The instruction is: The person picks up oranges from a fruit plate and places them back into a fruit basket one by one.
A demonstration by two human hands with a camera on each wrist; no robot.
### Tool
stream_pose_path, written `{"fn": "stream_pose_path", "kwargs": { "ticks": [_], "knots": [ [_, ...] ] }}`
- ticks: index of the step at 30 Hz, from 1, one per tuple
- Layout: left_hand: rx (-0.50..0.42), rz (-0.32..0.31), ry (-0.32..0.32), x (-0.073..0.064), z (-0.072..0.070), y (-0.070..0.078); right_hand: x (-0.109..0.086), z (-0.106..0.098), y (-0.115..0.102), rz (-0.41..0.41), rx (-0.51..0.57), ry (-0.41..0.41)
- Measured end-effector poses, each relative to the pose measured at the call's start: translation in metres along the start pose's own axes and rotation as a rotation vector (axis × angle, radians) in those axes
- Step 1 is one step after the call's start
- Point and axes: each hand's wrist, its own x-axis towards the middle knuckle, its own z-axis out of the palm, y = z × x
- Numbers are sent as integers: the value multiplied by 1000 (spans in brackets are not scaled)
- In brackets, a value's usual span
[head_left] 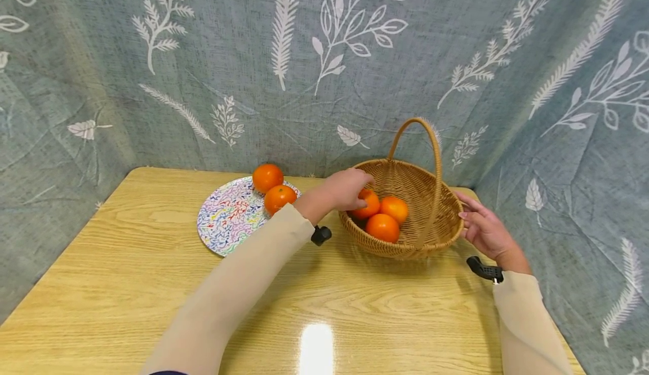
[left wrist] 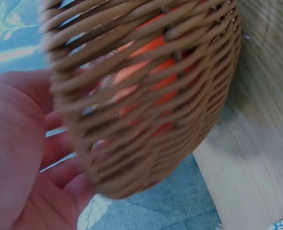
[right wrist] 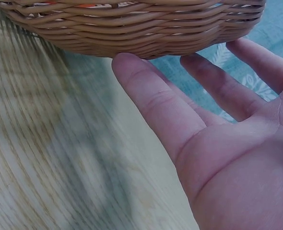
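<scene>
A wicker basket (head_left: 426, 242) with a tall arched handle stands on the table, several oranges inside. My left hand (head_left: 347, 188) reaches over its left rim and holds one orange (head_left: 369, 205), thumb on the near side. Against that orange lie a second orange (head_left: 394, 210) and a third orange (head_left: 383, 228). In the left wrist view, wicker partly hides the fingers of the left hand (left wrist: 17, 143). At the basket's right side, the fingertips of my right hand (head_left: 487, 231) touch the outer wall. The right wrist view shows those fingers (right wrist: 156, 100) fairly straight under the weave.
Left of the basket lies a round plate (head_left: 223, 217) with a multicoloured squiggle pattern. It bears two oranges (head_left: 267, 178), one partly behind the left forearm. A grey-blue leaf-print cloth (head_left: 243, 82) hangs behind the wooden table (head_left: 127, 262) and along both sides.
</scene>
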Motion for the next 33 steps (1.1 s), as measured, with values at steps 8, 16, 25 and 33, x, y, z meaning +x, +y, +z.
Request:
{"fn": "stream_pose_path", "kwargs": {
  "ticks": [8, 16, 25, 33],
  "knots": [
    [-165, -7, 164, -38, -1, -13, 1, -1, 0, -20, 15, -27],
    [-231, -69, 399, -79, 2, -27, -1, -1, 2, -30, 36, -51],
    [-345, -221, 483, -111, 14, -48, -1, 0, 2, -36, 50, -49],
    [-379, -301, 510, -135, 27, -60, -1, 0, 3, -31, 43, -38]
  ]
}}
